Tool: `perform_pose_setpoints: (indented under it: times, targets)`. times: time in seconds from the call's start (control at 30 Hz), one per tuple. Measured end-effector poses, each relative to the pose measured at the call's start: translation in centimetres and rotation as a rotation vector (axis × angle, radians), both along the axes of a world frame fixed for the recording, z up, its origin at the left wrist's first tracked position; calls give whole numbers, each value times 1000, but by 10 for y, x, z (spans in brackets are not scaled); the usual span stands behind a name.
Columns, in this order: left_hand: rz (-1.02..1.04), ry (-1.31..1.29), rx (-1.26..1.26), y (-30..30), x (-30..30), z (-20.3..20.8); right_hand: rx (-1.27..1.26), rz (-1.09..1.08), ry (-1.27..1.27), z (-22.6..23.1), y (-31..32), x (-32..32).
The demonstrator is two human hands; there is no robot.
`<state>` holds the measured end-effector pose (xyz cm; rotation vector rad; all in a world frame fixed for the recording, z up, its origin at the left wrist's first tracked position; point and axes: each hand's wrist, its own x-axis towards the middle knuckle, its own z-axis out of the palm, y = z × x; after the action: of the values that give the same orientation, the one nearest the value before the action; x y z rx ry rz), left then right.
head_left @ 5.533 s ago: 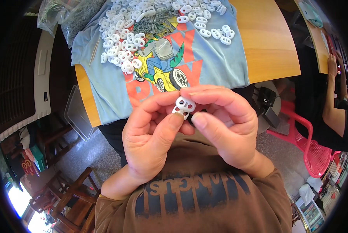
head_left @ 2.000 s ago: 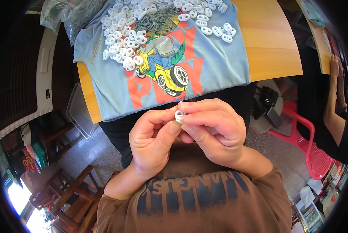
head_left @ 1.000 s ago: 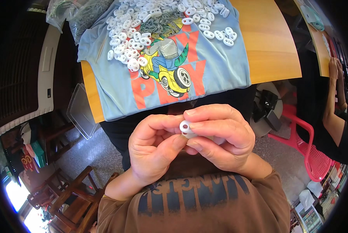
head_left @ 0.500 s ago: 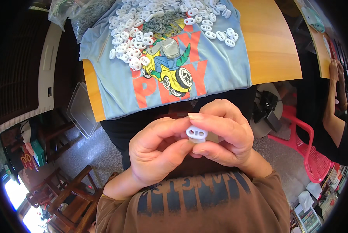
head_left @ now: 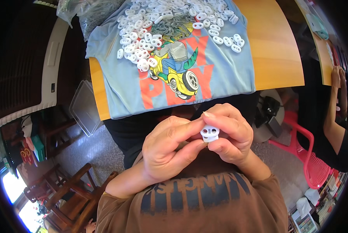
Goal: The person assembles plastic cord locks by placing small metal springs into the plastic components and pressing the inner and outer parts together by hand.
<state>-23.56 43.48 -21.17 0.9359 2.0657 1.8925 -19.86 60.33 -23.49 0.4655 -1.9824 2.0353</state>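
Two bare hands meet around one white piece (head_left: 209, 134), which shows two holes side by side on its face. The left hand (head_left: 168, 145) pinches it at nine o'clock between forefinger and thumb; the right hand (head_left: 232, 134) grips it at three o'clock, also with thumb and forefinger, both hands nearly closed. Fingers cover its sides, and whether the lower white part belongs to the same piece is hard to tell. The other fingers of both hands curl mostly out of sight.

From the held piece, one blue shirt (head_left: 119, 93) lies at twelve o'clock on one wooden table (head_left: 275, 50). At eleven o'clock on the shirt sits a heap of white pieces (head_left: 138, 24), overlapping too much to count and cut off by the top edge. Four loose pieces (head_left: 236, 49) lie close together toward one o'clock. The grey coils (head_left: 176, 27), just before twelve, tangle beyond counting. One clear bag (head_left: 100, 17), toward half past ten, is cut off at the top. One pink chair (head_left: 312, 167) stands past three o'clock, partly hidden by another person's dark clothing.
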Motion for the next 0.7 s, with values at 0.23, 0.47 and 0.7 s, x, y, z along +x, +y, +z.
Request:
perform_pose_setpoints:
  times: [0.23,0.47,0.7]
  targets:
    - [107,13,-53,4,7,-1,-26,-41,-4,-5,-3,1]
    - [126,80,-51,4,11,-1,-50,-29,-3,-8,-5,3]
    - [37,98,3,1,6,1,-149,6,10,-13,-7,7]
